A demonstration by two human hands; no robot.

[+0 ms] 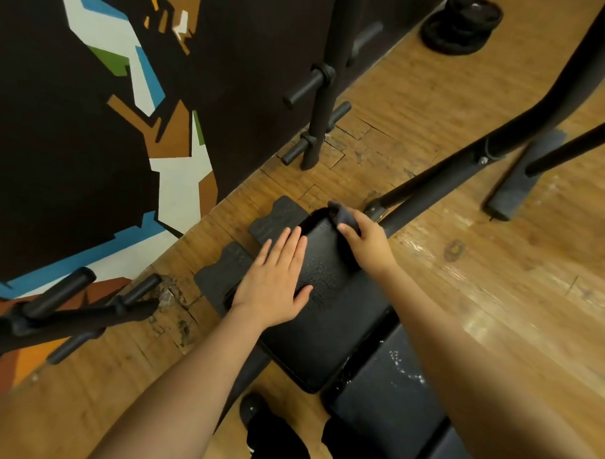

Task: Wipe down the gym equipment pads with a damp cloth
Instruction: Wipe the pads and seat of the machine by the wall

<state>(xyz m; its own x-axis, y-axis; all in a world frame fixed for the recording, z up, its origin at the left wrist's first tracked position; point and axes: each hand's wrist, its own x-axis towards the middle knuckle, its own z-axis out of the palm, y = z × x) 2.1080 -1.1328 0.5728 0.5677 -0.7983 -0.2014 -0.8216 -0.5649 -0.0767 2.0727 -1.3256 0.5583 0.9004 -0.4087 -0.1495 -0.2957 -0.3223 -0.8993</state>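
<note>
The left hand [275,276] is laid flat on the left side of the black bench pad [326,299], with the fingers straight and close together and the thumb spread over the pad's wet-looking top. Nothing is held by it. The right hand [365,243] is curled around a dark cloth [343,212], which is pressed against the far right corner of the pad; a bunched end of the cloth is seen sticking out past the fingers.

Two black foam blocks [277,218] are seen on the wooden floor [463,303] just left of the pad, partly hidden by the left hand. A second, scuffed pad [388,393] lies nearer the camera, just beside the first. A black metal frame bar [433,185] is seen running up to the right from the pad's far end. A rack post with pegs [319,103] stands by the painted wall [92,119], and weight plates [459,25] are stacked on the floor further off. A dark shoe [253,409] is seen below the pad.
</note>
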